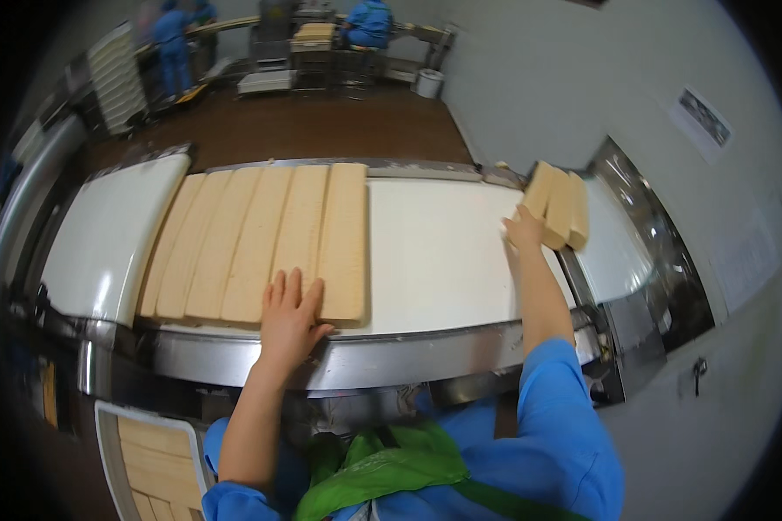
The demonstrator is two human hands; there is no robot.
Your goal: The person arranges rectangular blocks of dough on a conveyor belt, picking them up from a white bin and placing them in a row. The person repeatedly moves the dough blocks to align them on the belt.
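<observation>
Several long, pale tan dough-like slabs [253,244] lie side by side across a white conveyor belt [436,254]. My left hand [290,319] rests palm down over the near ends of the slabs at the right of the row, fingers spread and gripping nothing. At the belt's right end, my right hand [526,228] is around the near part of the leftmost of three similar blocks [539,185]. Part of its grip is hidden. The other two blocks [564,205] lean close beside it, over the gap to another belt section [616,241].
A metal rail [417,355] edges the belt before me. At left stands a raised white belt end [114,241]; below it, a white crate [104,449] holds similar slabs. A wall [560,84] closes the right side. Other people in blue [173,45] are across the brown floor [313,124].
</observation>
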